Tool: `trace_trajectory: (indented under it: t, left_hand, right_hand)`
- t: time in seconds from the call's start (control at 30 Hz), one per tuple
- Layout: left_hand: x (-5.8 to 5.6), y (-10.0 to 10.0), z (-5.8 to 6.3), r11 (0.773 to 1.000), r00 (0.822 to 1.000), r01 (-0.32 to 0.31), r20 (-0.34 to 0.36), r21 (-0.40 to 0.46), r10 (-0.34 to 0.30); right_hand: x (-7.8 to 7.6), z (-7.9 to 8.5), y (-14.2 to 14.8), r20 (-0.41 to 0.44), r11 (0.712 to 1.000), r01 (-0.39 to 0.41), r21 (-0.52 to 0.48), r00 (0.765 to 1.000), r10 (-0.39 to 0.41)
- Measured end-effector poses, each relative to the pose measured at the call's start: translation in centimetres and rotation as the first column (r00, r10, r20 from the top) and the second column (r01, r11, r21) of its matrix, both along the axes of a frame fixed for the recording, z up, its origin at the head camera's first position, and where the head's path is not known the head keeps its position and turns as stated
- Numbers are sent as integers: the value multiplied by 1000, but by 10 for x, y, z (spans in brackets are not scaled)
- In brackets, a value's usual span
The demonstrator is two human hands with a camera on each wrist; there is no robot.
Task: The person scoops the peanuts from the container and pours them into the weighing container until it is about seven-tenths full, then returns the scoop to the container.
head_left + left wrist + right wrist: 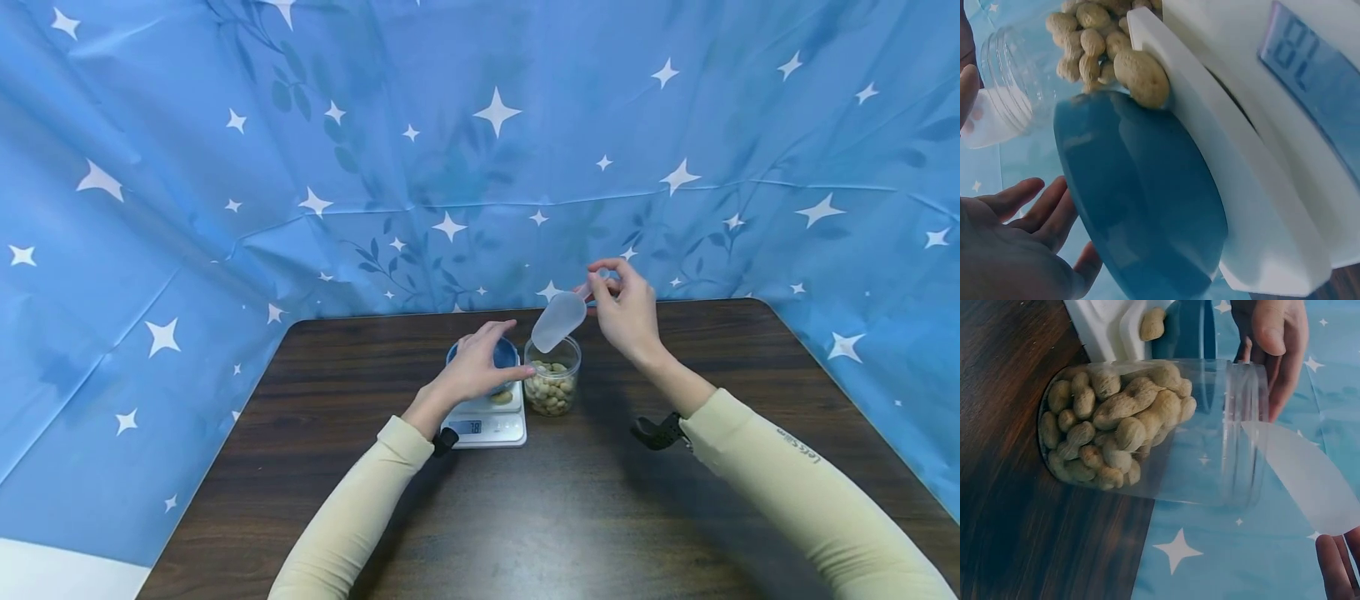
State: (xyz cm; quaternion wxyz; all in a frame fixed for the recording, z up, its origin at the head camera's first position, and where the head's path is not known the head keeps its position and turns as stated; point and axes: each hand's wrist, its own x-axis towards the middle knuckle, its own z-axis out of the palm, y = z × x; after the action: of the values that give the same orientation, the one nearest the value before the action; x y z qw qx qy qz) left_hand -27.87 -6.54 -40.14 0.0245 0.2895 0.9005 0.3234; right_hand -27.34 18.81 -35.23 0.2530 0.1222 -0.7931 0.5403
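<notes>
My right hand (628, 312) pinches the handle of a translucent white scoop (561, 321), tilted with its tip at the mouth of a clear jar (1200, 478). Peanuts (1129, 428) fill the jar's lower part. A blue bowl (1147, 200) stands on a white kitchen scale (501, 433) just left of the jar. My left hand (474, 368) is spread over the bowl, thumb reaching toward the jar; in the left wrist view its fingertips (1054, 194) are right at the bowl's rim. One loose peanut (1141, 78) lies on the scale beside the bowl. The bowl's inside is mostly hidden.
The scale's lit display (465, 427) faces the front of the dark wooden table (525, 517). Behind the table hangs a blue cloth (420, 167) with white stars. Dark straps (660, 432) sit on both wrists.
</notes>
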Motion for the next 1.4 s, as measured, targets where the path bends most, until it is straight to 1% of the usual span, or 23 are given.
trace_trajectory:
  t: [0.13,0.23,0.33,0.43,0.57,0.73,0.93,1.03,1.13,1.3,1.4]
  left_hand:
    - [1,5,-1,1000,1000,23,7,10,-23]
    - [1,9,-3,999,999,46,17,14,-46]
    - [0,13,-4,998,998,63,19,17,-63]
    - [0,16,-5,997,997,72,18,6,-72]
    - [1,20,-4,997,997,79,19,-3,-79]
    - [0,24,-4,996,996,86,11,-18,-86]
    - [-1,25,-5,996,997,83,2,-43,-83]
    - [-1,26,-5,996,997,82,11,-37,-81]
    - [-1,26,-5,997,997,79,25,-22,-78]
    - [0,26,-4,997,996,72,50,7,-73]
    - [-1,26,-4,997,995,72,66,21,-73]
  right_hand:
    - [1,-3,-2,-42,996,9,89,999,-5]
    - [1,-5,-3,-93,983,21,180,996,-4]
    - [0,-8,-4,-145,966,14,257,989,24]
    - [0,-11,-6,-178,951,-7,310,982,66]
    - [-1,-16,-9,-200,929,-14,370,975,95]
    - [-2,-20,-10,-198,902,-24,430,973,120]
    - [1,-25,-13,-207,846,-25,533,965,159]
    - [1,-27,-13,-215,830,-20,557,962,167]
    - [0,-27,-13,-214,833,-25,553,962,171]
    - [-2,-26,-11,-187,839,-58,541,964,187]
    - [-1,-27,-10,-190,832,-56,553,963,191]
